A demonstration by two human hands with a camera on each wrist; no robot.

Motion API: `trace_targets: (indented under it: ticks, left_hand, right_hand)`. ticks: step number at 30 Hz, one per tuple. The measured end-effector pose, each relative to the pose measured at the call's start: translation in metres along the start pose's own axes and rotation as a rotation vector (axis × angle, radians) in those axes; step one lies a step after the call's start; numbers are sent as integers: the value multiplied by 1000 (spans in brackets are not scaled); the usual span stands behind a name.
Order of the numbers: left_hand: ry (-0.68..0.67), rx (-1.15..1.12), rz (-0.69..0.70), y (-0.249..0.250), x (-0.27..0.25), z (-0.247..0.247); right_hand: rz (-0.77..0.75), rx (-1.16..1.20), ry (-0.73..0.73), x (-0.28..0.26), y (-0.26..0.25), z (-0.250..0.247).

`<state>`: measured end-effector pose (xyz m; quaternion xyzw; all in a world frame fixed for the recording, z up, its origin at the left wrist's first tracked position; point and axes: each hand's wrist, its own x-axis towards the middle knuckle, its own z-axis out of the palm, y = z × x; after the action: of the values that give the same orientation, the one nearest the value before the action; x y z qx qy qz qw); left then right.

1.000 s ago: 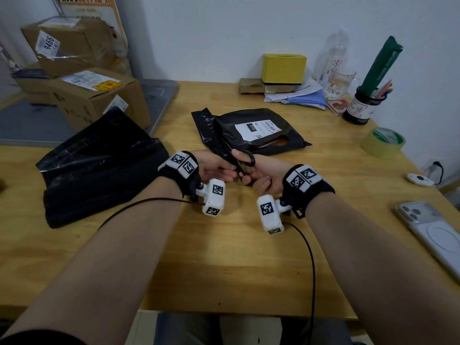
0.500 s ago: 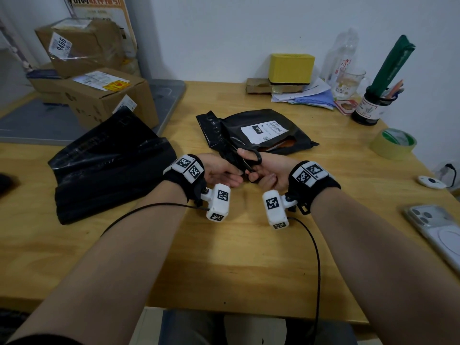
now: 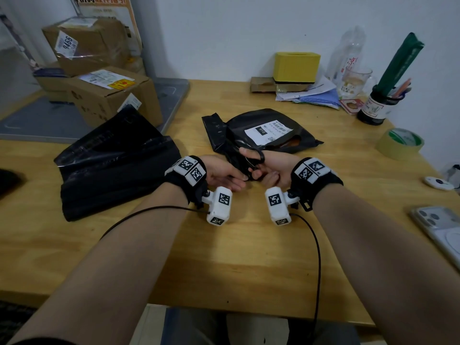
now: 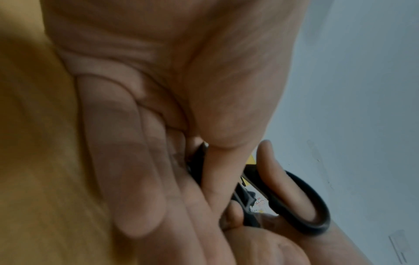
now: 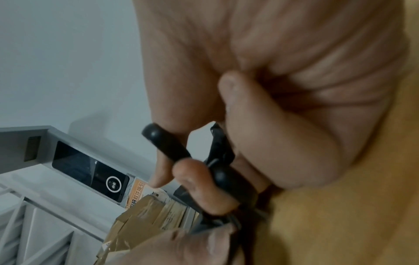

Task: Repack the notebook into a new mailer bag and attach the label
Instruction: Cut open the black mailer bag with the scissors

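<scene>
Gripping black scissors (image 3: pixel 251 158), right hand (image 3: pixel 271 168) — blades hidden; left hand (image 3: pixel 221 174) pinching the mailer bag (image 3: pixel 261 130).

Little has shifted on the table itself — the change is mostly in the view, which has swung slightly left across the last second, so the cardboard boxes (image 3: pixel 109 100) and the black mailer bag (image 3: pixel 261 131) sit further right in the head picture than before. The right hand (image 3: pixel 270 168), thumb through the scissors (image 3: pixel 252 161), has edged a touch closer to the left hand (image 3: pixel 222 174) — their fingers now meet at the bag's near edge.
</scene>
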<state>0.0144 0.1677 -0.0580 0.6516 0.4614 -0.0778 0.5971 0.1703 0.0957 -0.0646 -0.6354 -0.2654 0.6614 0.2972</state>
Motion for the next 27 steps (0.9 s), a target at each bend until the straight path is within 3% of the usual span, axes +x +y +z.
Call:
trace_targets:
  ticks: [19, 27]
  left_hand:
    - [-30, 85, 24, -2, -10, 5]
    - [85, 71, 81, -10, -10, 14]
  right_hand:
    - [9, -10, -38, 5, -4, 0]
    - [12, -6, -31, -20, 18, -9]
